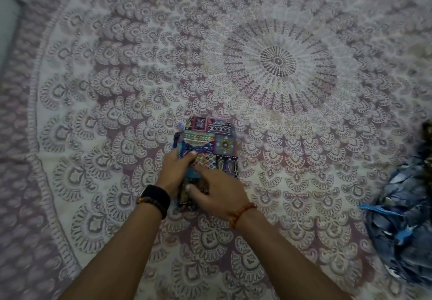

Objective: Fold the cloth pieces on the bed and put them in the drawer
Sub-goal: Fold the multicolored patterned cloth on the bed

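I see the folded patterned cloth [210, 145] lying on the bed [304, 89], directly ahead of both hands, its long axis running near to far with a slight lean. The far end is free; the near end is under the hands, so I need no reach at all. My left hand [175, 171] grips the cloth's near left edge, fingers curled round the bundled fabric. My right hand [216, 191] lies over the near end from the right, fingers extended and pressing down; I think the thumb is tucked against the fold, but motion blur leaves that uncertain. The two hands touch or nearly touch over the cloth, the left slightly farther in. A heap of blue cloth pieces [402, 211] waits well apart at the right edge, nearer my right hand. No drawer is in view.
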